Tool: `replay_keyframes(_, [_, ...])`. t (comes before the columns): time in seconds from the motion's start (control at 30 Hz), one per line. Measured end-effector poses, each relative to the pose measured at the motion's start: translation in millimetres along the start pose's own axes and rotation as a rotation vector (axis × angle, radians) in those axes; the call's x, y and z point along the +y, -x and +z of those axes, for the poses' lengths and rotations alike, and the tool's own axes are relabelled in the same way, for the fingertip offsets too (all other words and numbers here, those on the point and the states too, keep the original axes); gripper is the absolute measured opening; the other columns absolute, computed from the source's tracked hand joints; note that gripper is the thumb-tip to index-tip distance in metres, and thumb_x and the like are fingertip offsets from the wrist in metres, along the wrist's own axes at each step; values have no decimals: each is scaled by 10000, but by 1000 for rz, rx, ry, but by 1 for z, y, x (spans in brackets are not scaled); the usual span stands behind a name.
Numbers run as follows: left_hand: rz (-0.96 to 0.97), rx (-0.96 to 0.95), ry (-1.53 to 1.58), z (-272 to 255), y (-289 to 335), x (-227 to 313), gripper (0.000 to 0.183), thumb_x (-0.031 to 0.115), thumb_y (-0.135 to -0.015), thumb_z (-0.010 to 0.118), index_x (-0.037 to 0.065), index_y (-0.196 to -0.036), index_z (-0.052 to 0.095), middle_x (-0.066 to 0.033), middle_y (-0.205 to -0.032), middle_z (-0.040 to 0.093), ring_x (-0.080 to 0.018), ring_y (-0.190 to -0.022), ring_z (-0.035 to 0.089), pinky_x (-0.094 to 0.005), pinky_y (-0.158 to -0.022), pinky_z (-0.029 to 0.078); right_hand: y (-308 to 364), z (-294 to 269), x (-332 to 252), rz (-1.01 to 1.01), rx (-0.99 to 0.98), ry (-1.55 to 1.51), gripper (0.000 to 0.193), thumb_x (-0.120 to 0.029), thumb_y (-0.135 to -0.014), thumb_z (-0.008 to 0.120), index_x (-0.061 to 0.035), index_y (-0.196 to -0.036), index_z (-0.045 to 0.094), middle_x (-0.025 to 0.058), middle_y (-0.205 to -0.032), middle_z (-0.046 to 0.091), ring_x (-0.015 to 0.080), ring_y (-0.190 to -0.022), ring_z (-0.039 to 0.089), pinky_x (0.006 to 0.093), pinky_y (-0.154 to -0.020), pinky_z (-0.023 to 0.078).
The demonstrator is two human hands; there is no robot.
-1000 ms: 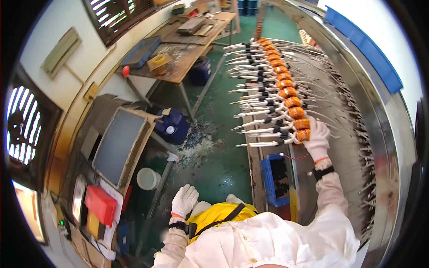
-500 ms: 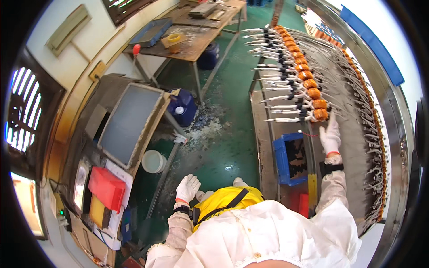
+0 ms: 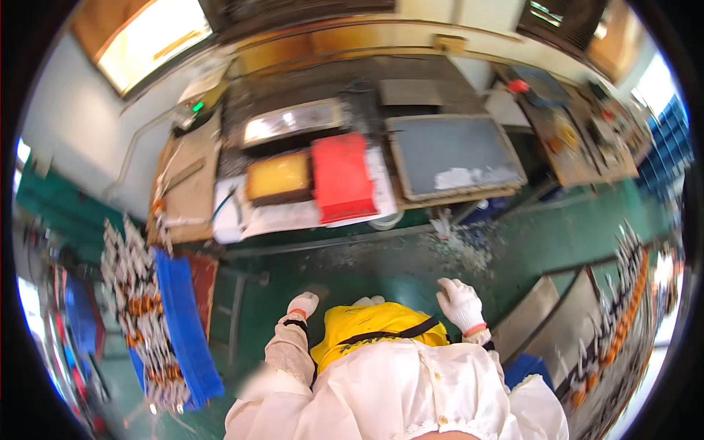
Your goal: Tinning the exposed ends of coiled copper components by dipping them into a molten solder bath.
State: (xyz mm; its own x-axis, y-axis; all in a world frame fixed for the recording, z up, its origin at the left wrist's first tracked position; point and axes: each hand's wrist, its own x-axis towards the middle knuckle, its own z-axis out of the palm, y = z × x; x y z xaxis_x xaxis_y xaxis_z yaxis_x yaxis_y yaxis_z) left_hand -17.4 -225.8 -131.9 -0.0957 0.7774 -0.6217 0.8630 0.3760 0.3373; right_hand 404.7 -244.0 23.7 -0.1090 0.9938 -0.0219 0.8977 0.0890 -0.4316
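My left hand (image 3: 303, 304), in a white glove, hangs in front of my body, left of the yellow apron (image 3: 381, 330). It holds nothing that I can see, and its loosely bent fingers are slightly smeared. On the apron's other side my right hand (image 3: 460, 304), also gloved, is open and empty, its fingers a little bent. Neither hand touches anything. Ahead of them is a bench bearing a red plastic bin (image 3: 343, 178), a yellow block (image 3: 279, 176) and a shallow framed tray (image 3: 455, 154) with a grey surface and a white patch.
At left, a blue crate (image 3: 187, 330) stands beside many orange copper coils (image 3: 150, 304) with white leads. More coils (image 3: 616, 323) line a metal table at right. A side table (image 3: 587, 150) adjoins the bench. Whitish spill (image 3: 466, 246) marks the green floor (image 3: 352, 260).
I have turned left, so the bench now lies straight ahead and the coil table at the lower right. My right hand has left the coil row and come back beside my body.
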Motion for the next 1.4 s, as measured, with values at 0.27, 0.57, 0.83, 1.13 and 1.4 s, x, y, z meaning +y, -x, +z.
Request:
replay_keyframes(0.27, [8, -188, 636, 25, 103, 12, 561, 499, -929, 473, 96, -1311, 553, -144, -1366, 532, -317, -1253, 499, -357, -1075, 361, -96, 96, 21, 36, -764, 269, 631, -600, -828, 555, -103, -1216, 583, 211, -1149, 637, 351, -1111, 601, 441, -922, 477])
replay_keyframes(0.57, [-224, -266, 397, 29, 102, 56, 553, 478, -903, 521, 101, -1308, 541, -160, -1302, 574, -328, -1191, 546, -391, -1005, 433, -171, 139, -8, 122, -1355, 291, 902, -765, -831, 378, -79, -1414, 438, 237, -1350, 527, 372, -1292, 470, 403, -1060, 367])
replay_keyframes(0.83, [-292, -145, 600, 0, 149, 36, 445, 408, -945, 492, 99, -1258, 560, -198, -1138, 637, -352, -1104, 589, -397, -957, 448, -190, 97, -41, -97, -1434, 229, 908, -742, -849, 376, -44, -1429, 390, 272, -1279, 562, 376, -1229, 528, 413, -1012, 414])
replay_keyframes(1.13, [-269, -172, 1059, -45, 212, -83, 425, 335, -1011, 451, 47, -1319, 506, -120, -1186, 629, -207, -1102, 576, -311, -971, 424, -163, 131, -170, -163, -1235, 124, 716, -639, -910, 400, -105, -1383, 463, 241, -1202, 605, 396, -1166, 551, 433, -1012, 412])
replay_keyframes(1.4, [-263, -272, 970, -114, 232, -236, 305, 260, -1006, 496, 25, -1183, 575, -53, -1016, 655, -111, -932, 571, -259, -818, 465, -12, 270, -180, 850, -394, -429, 479, -459, -913, 502, -105, -1224, 588, 191, -1112, 657, 370, -1075, 609, 424, -906, 471])
